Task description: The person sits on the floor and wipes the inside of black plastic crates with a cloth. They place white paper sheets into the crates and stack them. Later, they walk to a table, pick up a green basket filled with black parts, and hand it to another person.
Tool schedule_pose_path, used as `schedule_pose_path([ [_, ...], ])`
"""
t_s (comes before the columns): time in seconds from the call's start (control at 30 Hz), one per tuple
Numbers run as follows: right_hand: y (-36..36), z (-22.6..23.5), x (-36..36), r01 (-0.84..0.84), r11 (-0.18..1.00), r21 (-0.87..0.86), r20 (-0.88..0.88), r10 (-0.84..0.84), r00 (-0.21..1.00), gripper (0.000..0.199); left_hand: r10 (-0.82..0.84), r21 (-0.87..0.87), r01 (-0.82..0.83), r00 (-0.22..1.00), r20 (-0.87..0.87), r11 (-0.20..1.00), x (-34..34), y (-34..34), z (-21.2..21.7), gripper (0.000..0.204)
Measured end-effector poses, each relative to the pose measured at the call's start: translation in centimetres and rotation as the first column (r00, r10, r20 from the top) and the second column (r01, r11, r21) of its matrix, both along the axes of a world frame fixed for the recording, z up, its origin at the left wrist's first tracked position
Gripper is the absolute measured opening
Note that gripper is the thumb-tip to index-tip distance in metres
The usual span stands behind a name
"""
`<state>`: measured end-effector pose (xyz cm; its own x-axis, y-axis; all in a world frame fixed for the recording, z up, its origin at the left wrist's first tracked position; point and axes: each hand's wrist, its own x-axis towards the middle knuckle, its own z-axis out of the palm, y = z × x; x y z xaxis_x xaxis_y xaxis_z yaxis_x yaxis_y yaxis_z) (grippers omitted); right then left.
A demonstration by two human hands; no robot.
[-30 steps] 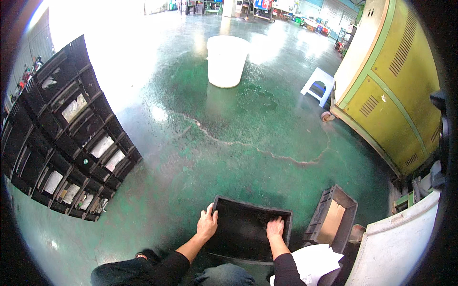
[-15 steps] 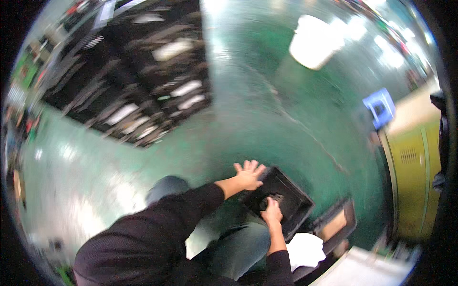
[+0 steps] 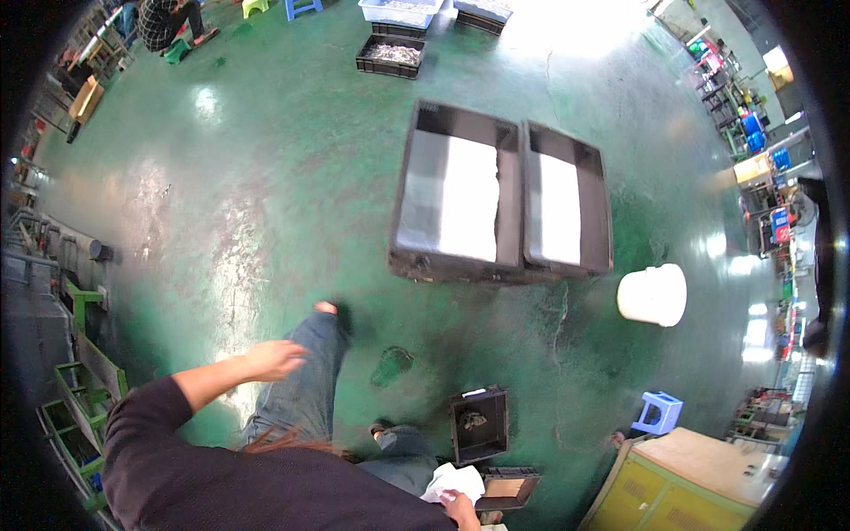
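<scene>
My left hand (image 3: 276,361) hangs in the air over my left leg, its fingers loosely stretched out and nothing in them. Low in the view my right hand (image 3: 460,508) has its fingers closed at the edge of a crumpled white sheet (image 3: 453,483); whether it is cloth or paper I cannot tell. Just beyond the sheet stands a small black crate (image 3: 488,450) with a few dark small pieces (image 3: 475,420) inside. A second black crate (image 3: 531,478) with a brown cardboard-like panel lies beside the white sheet.
Two large black bins (image 3: 524,270) with white linings stand ahead. To the right are a white bucket (image 3: 652,295), a blue stool (image 3: 657,412) and a yellow-green cabinet (image 3: 651,485). A green metal frame (image 3: 84,380) is at the left. Another person (image 3: 166,25) sits far left.
My view has swung up and left, bringing the large bins into the middle. My left hand has left the small crate and moved left. My right hand has moved from the crate to the white sheet.
</scene>
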<state>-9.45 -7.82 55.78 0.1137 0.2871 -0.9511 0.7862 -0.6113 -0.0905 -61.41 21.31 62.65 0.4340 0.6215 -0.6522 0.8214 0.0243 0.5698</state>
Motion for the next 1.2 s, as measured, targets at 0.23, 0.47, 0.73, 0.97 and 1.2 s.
schedule_pose_path([
  [0.23,22.5,7.8,-24.0,0.240,0.931,0.276,-0.507,-0.071,0.859,0.049,0.130,-0.137,-0.193,0.919,-0.373,0.972,-26.4,9.1,5.6,0.031],
  [0.47,49.9,19.4,-39.6,0.758,0.653,0.007,-0.628,-0.587,0.511,0.042,-0.152,0.522,-0.115,0.885,0.441,0.845,-9.7,52.5,16.3,0.025],
  [0.73,81.4,11.9,-40.3,0.488,0.421,0.765,-0.502,-0.085,0.861,0.035,-0.485,0.518,0.306,0.837,0.254,0.799,0.5,80.9,25.2,0.030],
  [0.97,103.9,13.7,-25.9,0.657,0.335,0.676,-0.450,-0.518,0.727,0.033,-0.215,0.343,0.196,0.977,0.016,0.918,-3.8,106.4,20.4,0.013],
  [1.2,123.8,11.1,-7.7,0.881,-0.083,0.466,-0.560,-0.799,0.221,0.045,-0.830,0.844,0.314,0.503,0.241,0.435,49.3,133.9,31.2,0.023],
])
